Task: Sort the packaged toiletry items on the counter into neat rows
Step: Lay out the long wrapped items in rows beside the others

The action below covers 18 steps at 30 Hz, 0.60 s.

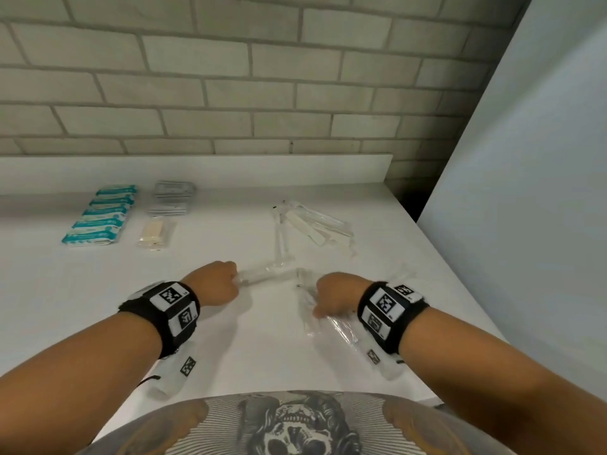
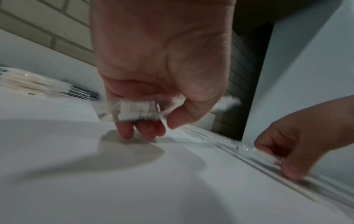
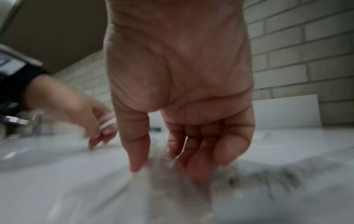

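On the white counter (image 1: 213, 323), my left hand (image 1: 230, 280) grips one end of a clear-wrapped toothbrush (image 1: 262, 275). The left wrist view shows its white bristle head (image 2: 138, 111) pinched between thumb and fingers. My right hand (image 1: 325, 305) pinches another clear-wrapped toothbrush (image 1: 307, 315) that lies toward me on the counter. The right wrist view is blurred, with thumb and fingers closing on the wrapper (image 3: 168, 165). More wrapped toothbrushes and combs (image 1: 312, 224) lie in a loose pile behind the hands.
At the back left, teal packets (image 1: 101, 215) lie in a row. Beside them are grey sachets (image 1: 172, 193) and a beige packet (image 1: 156, 233). A brick wall (image 1: 230, 77) backs the counter, and a white panel (image 1: 525, 192) borders its right side.
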Tool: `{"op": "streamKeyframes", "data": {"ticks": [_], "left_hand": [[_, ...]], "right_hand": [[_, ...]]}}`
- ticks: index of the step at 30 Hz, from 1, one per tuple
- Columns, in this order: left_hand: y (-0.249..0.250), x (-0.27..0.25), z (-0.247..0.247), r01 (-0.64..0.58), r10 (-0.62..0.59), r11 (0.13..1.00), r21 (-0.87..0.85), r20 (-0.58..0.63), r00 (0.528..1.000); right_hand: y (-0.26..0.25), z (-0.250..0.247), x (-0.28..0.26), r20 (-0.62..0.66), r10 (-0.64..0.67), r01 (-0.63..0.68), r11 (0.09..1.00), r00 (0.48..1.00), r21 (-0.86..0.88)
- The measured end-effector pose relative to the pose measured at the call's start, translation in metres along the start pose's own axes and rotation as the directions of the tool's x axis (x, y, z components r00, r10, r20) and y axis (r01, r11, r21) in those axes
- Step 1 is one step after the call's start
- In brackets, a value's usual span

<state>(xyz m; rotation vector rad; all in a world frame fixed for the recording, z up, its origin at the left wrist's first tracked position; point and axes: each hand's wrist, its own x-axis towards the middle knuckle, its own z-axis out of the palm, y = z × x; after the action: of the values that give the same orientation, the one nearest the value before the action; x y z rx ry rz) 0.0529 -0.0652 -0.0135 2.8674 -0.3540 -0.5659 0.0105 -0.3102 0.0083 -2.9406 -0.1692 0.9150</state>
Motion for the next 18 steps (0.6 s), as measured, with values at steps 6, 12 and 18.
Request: {"op": "streamKeyframes", "data": {"ticks": [6, 12, 18], "left_hand": [[0.021, 0.018, 0.000, 0.087, -0.154, 0.939, -0.334, -0.178, 0.972], [0.057, 0.054, 0.002, 0.155, -0.248, 0.898, -0.411, -0.183, 0.951], [0.081, 0.074, -0.001, 0.282, -0.334, 0.881, -0.379, -0.076, 0.940]], "right_hand": [[0.041, -0.065, -0.016, -0.276, -0.011, 0.191, 0.746, 0.961, 0.637], [0.101, -0.064, -0.023, -0.355, -0.058, 0.204, 0.897, 0.933, 0.391], [0.102, -0.002, -0.003, -0.127, -0.134, 0.120, 0.987, 0.983, -0.108]]}}
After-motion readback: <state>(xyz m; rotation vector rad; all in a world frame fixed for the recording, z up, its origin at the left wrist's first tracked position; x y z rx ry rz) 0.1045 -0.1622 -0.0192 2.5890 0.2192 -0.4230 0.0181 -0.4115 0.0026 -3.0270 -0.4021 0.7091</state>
